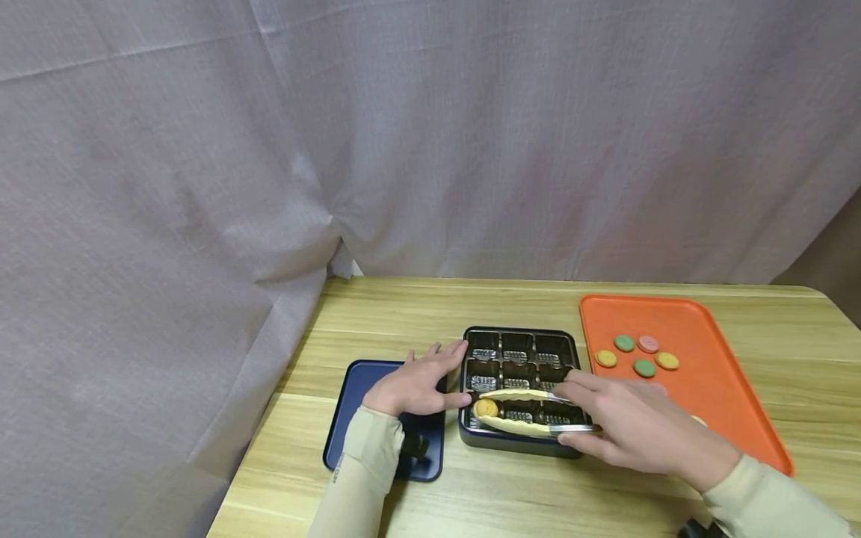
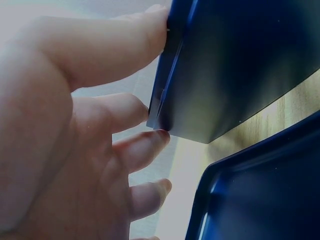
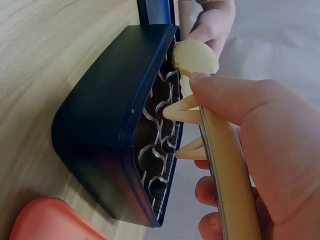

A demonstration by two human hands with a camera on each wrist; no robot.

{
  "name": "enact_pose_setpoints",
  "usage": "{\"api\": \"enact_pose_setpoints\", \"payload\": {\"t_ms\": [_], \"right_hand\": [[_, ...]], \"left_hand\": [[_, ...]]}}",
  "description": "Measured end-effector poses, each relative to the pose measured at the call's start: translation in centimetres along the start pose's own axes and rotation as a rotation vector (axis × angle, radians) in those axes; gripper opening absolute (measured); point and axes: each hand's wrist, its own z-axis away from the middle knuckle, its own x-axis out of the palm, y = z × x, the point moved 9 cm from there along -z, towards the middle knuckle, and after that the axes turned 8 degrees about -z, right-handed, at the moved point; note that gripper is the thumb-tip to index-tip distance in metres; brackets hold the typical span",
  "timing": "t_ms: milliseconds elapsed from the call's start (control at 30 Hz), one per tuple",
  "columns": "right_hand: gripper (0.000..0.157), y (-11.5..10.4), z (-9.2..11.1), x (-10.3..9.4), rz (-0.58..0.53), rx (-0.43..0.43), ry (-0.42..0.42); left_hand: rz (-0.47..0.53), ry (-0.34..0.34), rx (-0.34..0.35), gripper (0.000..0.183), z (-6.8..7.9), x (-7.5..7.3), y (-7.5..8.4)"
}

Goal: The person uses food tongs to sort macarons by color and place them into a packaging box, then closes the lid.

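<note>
In the head view, the rear of the tongs (image 1: 531,428) is hidden by the right hand (image 1: 628,422), as is most of a pale piece (image 1: 699,421) behind that wrist. The blue lid (image 1: 355,392) is partly covered by the left hand (image 1: 420,385) — the left sleeve's (image 1: 368,463) print is too small to be read. In the left wrist view, box (image 2: 250,60) and lid are cut off.

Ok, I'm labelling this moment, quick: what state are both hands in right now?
Left hand: open, resting against the dark box, gripping nothing.
Right hand: closed, holding the tongs, a yellow cookie between their tips.
</note>
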Motion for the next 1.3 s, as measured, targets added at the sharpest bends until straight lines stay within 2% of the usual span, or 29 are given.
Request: {"api": "enact_pose_setpoints", "payload": {"t_ms": [133,400,767,1300], "right_hand": [[0.045,0.0,-0.3,0.2,0.005,0.013,-0.018],[0.047,-0.3,-1.1,0.3,0.001,-0.021,-0.037],[0.054,-0.1,-1.2,0.2,0.035,0.001,-0.043],[0.053,0.3,-0.5,-1.1,0.045,-0.046,0.037]], "left_hand": [[-0.002,0.000,0.000,0.093,0.0,0.0,0.0],[0.006,-0.003,-0.001,0.092,0.0,0.0,0.0],[0.014,-0.001,0.000,0.093,0.0,0.0,0.0],[0.011,-0.003,-0.003,0.094,0.0,0.0,0.0]]}}
